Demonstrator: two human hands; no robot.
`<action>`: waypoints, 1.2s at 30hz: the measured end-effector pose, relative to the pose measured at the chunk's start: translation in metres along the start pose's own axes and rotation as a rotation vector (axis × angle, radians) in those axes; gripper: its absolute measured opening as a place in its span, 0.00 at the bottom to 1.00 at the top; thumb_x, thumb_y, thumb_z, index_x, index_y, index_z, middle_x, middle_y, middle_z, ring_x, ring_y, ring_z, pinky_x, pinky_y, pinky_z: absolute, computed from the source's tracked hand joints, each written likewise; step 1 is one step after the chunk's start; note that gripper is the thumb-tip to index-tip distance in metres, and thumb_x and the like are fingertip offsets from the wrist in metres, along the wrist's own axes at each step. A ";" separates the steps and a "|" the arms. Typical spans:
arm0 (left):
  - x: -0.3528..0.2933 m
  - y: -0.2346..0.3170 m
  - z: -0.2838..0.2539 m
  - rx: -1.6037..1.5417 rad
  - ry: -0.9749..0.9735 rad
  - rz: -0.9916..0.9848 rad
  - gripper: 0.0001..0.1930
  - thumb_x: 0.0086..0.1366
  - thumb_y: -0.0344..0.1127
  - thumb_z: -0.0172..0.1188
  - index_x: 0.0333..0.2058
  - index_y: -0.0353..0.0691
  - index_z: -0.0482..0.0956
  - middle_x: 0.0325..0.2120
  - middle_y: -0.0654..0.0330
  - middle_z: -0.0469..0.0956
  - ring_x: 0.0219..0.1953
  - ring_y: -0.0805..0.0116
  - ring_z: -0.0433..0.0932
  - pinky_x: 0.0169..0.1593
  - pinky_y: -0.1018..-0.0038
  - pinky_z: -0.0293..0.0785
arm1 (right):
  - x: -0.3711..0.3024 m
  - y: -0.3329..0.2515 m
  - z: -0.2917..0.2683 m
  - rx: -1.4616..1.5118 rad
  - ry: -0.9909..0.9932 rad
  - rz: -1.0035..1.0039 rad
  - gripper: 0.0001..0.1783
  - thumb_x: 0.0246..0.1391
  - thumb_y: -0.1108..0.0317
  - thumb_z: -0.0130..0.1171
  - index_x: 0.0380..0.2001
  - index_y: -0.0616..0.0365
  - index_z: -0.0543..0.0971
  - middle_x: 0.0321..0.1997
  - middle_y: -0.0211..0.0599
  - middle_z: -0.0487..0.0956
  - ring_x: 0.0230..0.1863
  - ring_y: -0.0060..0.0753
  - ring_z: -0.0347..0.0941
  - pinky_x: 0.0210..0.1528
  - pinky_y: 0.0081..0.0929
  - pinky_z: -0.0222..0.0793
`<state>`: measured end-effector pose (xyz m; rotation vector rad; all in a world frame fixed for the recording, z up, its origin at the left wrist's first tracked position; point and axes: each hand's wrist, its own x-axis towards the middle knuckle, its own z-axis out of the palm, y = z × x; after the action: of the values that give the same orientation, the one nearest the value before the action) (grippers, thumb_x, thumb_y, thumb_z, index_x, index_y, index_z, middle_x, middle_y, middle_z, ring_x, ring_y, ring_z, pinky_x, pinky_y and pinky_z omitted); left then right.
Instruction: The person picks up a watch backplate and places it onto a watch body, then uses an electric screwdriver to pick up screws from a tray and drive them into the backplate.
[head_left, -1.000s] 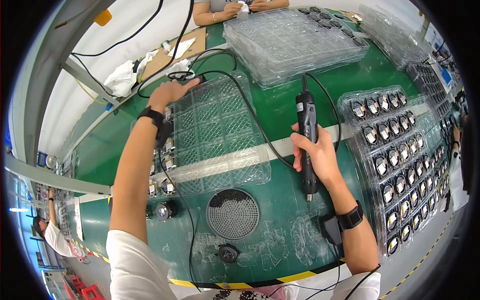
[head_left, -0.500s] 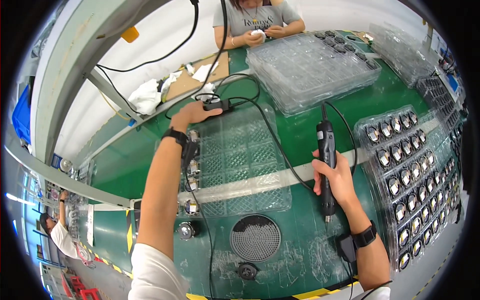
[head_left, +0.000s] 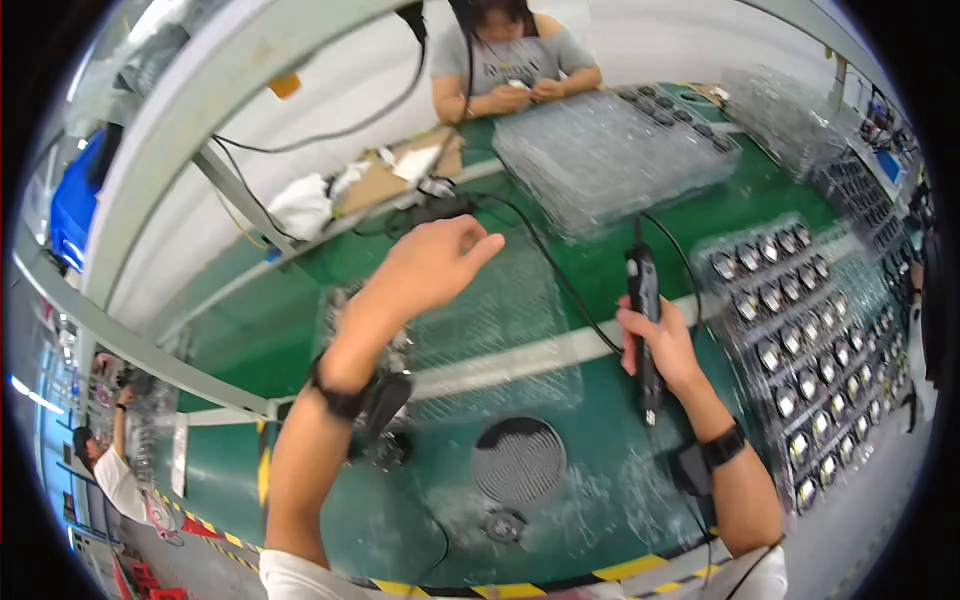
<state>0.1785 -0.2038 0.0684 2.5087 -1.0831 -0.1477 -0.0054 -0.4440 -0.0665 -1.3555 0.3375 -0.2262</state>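
Note:
My right hand [head_left: 662, 345] is wrapped round a black electric screwdriver [head_left: 645, 285], held upright with its bit pointing down over the green table. My left hand [head_left: 430, 262] hovers above a clear plastic tray [head_left: 490, 350]; its fingers are loosely bent, the thumb stands apart, and nothing shows in it. Beyond that hand lies a dark box [head_left: 440, 208] with cables, partly hidden. Small round parts sit along the tray's left side, mostly behind my left arm. In front of the tray are a round dish of small dark screws [head_left: 518, 462] and a round black part [head_left: 503, 525].
To the right, a clear tray [head_left: 712, 300] carries rows of round parts. Stacked clear trays [head_left: 600, 170] stand at the back, before a seated co-worker [head_left: 515, 60]. The screwdriver's black cable [head_left: 545, 255] crosses the table. A metal frame post [head_left: 150, 170] rises at left.
My left hand has let go of the dark box and come back toward me over the tray. My right hand still grips the screwdriver. The view has shifted slightly.

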 end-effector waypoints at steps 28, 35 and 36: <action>-0.229 -0.007 0.130 -0.462 -0.005 0.360 0.49 0.57 0.44 0.76 0.71 0.41 0.57 0.72 0.47 0.54 0.75 0.43 0.52 0.74 0.46 0.54 | -0.014 -0.009 0.009 -0.151 0.074 0.010 0.17 0.61 0.65 0.61 0.47 0.65 0.73 0.21 0.36 0.75 0.14 0.30 0.72 0.16 0.27 0.68; -0.226 -0.011 0.133 -0.554 0.046 0.256 0.49 0.58 0.45 0.76 0.71 0.40 0.56 0.72 0.46 0.54 0.73 0.42 0.56 0.72 0.50 0.59 | -0.008 -0.004 0.010 -0.156 0.082 0.023 0.17 0.61 0.65 0.60 0.48 0.65 0.73 0.22 0.36 0.75 0.15 0.29 0.72 0.16 0.27 0.68; -0.226 -0.010 0.131 -0.548 0.038 0.243 0.49 0.58 0.45 0.76 0.71 0.40 0.55 0.72 0.46 0.54 0.73 0.42 0.57 0.72 0.51 0.60 | -0.009 -0.005 0.010 -0.157 0.083 0.023 0.18 0.61 0.65 0.60 0.48 0.65 0.73 0.22 0.36 0.75 0.15 0.29 0.72 0.16 0.27 0.68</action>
<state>-0.0041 -0.0776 -0.0696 1.8757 -1.1384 -0.2831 -0.0096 -0.4329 -0.0594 -1.4992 0.4473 -0.2414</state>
